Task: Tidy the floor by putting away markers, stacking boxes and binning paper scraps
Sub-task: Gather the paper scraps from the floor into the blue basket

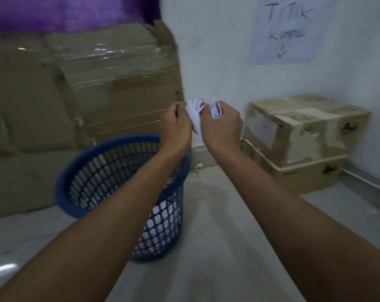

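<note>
A bunch of white paper scraps [195, 114] is held between both hands, out in front at mid height. My left hand [176, 125] pinches its left side and my right hand [220, 125] is closed around its right side. Below and to the left stands a blue mesh waste basket [80, 171], tilted toward me, with white paper showing through its lower wall. The hands are above and slightly beyond the basket's right rim. Two flat cardboard boxes [304, 138] are stacked in the right corner against the wall.
A big cardboard box [97, 94] wrapped in clear film fills the left background, with purple cloth [65, 12] on top. A handwritten paper sign [285, 29] hangs on the white wall. Small scraps [197, 167] lie on the grey floor by the wall.
</note>
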